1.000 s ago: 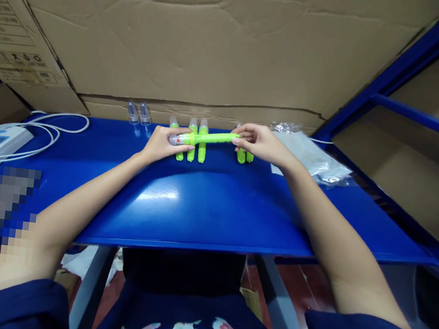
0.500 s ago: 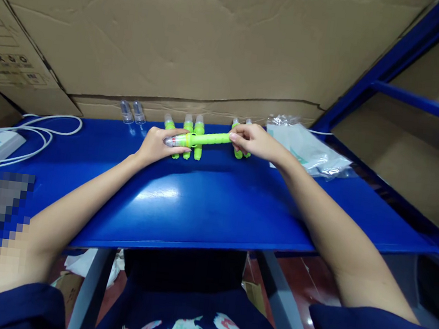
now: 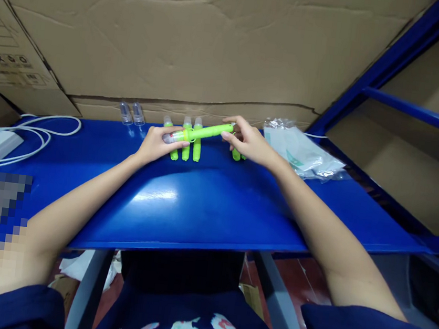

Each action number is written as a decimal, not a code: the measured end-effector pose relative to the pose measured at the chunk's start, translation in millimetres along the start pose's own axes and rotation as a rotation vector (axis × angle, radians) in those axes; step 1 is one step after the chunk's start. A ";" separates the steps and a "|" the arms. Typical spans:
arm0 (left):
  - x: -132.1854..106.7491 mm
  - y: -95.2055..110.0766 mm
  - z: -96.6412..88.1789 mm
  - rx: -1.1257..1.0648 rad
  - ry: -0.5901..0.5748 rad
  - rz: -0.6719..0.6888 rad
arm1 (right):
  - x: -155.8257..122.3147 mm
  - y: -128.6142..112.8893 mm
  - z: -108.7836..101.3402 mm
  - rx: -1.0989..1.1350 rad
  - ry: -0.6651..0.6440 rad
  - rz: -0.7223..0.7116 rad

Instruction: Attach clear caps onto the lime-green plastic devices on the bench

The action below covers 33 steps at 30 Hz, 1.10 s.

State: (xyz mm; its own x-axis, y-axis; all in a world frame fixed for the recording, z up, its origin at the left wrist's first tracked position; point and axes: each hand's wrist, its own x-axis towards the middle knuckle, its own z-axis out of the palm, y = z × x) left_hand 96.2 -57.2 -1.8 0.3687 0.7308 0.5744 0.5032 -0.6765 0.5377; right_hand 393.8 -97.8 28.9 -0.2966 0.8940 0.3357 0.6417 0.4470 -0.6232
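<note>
My left hand point(image 3: 157, 145) is closed on the clear-capped end of a lime-green light stick point(image 3: 211, 132). The stick is raised above the table, its right end tilted slightly up. Something red shows inside its clear cap. Around the stick's far end, my right hand point(image 3: 246, 140) has its thumb and forefinger spread apart; whether they touch it is hard to tell. Behind lie similar green sticks with clear tops point(image 3: 185, 152), several in all; two on the right are mostly hidden by my right hand.
Two clear domed caps point(image 3: 138, 114) stand by the cardboard wall point(image 3: 178, 38) at the back left. A clear plastic bag point(image 3: 304, 153) lies at right on the blue table point(image 3: 198, 209). A white device point(image 3: 1, 147) with a looped cable point(image 3: 66, 118) sits at far left.
My right thumb and fingers have come apart from their pinch on the stick's end. The stick's right end has tipped upward, while my left hand keeps its hold.
</note>
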 end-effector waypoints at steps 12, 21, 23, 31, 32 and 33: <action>-3.9 -3.9 -5.6 0.095 -0.063 0.047 | -7.2 -7.0 4.3 -0.745 -0.096 -0.215; -3.6 -14.2 -7.1 0.309 -0.015 0.209 | -8.8 -15.3 4.7 -0.792 -0.143 -0.160; -4.0 -15.2 -7.8 0.336 -0.007 0.239 | -8.1 -13.5 4.2 -0.754 -0.133 -0.157; -4.5 -15.4 -8.5 0.394 0.012 0.302 | -4.2 -4.7 2.4 -0.542 -0.050 -0.154; -4.5 -15.4 -8.4 0.399 0.018 0.306 | -4.0 -4.8 2.0 -0.504 -0.043 -0.147; -4.5 -15.4 -8.2 0.404 0.027 0.315 | -3.8 -5.2 1.6 -0.463 -0.038 -0.141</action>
State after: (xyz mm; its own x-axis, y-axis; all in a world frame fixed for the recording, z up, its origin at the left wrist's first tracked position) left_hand 80.4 -50.8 -7.6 0.5334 0.4909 0.6889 0.6350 -0.7704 0.0573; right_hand 390.5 -103.5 29.8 -0.4234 0.8300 0.3632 0.8381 0.5111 -0.1908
